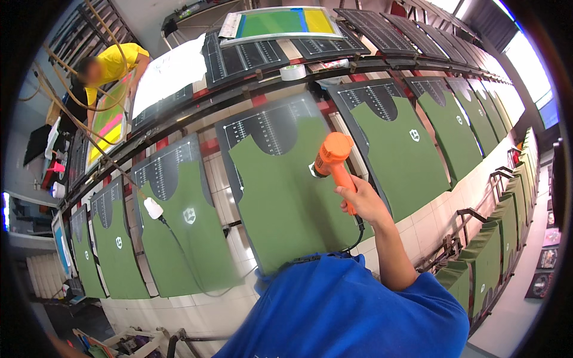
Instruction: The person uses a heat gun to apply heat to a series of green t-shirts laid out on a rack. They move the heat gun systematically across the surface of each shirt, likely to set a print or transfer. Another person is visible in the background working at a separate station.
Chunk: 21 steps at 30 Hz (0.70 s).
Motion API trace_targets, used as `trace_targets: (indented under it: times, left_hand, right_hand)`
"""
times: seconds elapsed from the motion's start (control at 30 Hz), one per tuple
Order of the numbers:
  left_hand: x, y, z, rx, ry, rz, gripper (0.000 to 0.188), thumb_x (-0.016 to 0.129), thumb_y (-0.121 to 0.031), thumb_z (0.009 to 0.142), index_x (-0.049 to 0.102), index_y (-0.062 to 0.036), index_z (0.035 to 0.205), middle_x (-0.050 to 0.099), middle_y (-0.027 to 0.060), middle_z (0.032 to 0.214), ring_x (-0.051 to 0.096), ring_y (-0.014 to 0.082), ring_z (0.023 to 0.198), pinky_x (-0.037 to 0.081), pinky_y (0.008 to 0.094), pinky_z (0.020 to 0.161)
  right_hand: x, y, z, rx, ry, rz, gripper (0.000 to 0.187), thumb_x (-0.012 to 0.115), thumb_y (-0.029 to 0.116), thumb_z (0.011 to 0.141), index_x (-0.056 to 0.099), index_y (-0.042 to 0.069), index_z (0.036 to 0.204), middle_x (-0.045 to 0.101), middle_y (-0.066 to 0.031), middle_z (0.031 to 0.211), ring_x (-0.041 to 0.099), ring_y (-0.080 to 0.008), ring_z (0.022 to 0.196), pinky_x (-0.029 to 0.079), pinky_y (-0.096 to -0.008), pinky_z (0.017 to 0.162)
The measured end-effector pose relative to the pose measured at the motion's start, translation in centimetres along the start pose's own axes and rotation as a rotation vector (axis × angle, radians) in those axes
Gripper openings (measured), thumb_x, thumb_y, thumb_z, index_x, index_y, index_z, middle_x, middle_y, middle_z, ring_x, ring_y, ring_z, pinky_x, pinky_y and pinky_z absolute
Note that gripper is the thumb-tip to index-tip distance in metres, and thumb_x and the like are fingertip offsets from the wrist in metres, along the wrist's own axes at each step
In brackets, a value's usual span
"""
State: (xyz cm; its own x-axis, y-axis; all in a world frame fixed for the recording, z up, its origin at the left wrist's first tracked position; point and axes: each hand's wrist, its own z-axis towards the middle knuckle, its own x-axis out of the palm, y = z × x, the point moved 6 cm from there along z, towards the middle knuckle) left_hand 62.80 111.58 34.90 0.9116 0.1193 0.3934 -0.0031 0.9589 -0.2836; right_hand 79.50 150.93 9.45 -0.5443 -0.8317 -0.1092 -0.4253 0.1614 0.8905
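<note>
My right hand (365, 203) is wrapped round the handle of an orange hot-air dryer (334, 149). Its black nozzle points left, close over a white emblem (312, 169) that it partly covers. The emblem is on a green garment panel (277, 209), laid flat on a dark board with white ruler marks (301, 107). From the handle's base a black cord (360, 232) runs down beside my blue shirt. My left hand does not show.
More green panels (400, 155) with white emblems lie on boards to both sides. A white plug connector (153, 207) hangs at left on a cord. Behind a metal rail are a printing screen (280, 24) and a tape roll (292, 72). A person in yellow (116, 62) bends over another screen (110, 122).
</note>
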Motion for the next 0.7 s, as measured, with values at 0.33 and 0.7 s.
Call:
trace_targets:
  times: [0.33, 0.7]
  left_hand:
    - [-2.0, 2.5, -3.2, -0.068, -0.171, 0.230, 0.026, 0.045, -0.022, 0.096, 0.063, -0.0036, 0.101, 0.064, 0.0094, 0.104, 0.060, 0.0200, 0.090, 0.049, 0.0367, 0.075]
    - [-3.1, 3.8, -5.4, -0.125, -0.270, 0.377, 0.024, 0.046, -0.022, 0.096, 0.062, -0.0044, 0.098, 0.063, 0.0084, 0.099, 0.058, 0.0190, 0.085, 0.048, 0.0363, 0.072]
  right_hand:
    - [-0.2, 0.1, -0.3, -0.060, -0.020, 0.003, 0.047, 0.059, 0.022, 0.093, 0.047, -0.001, 0.133, 0.054, -0.0013, 0.083, 0.057, -0.0104, 0.064, 0.052, -0.0282, 0.061]
    - [-0.6, -0.7, -0.3, -0.031, 0.013, 0.004, 0.045, 0.059, 0.018, 0.093, 0.048, -0.002, 0.132, 0.053, -0.0011, 0.080, 0.057, -0.0105, 0.064, 0.051, -0.0268, 0.058]
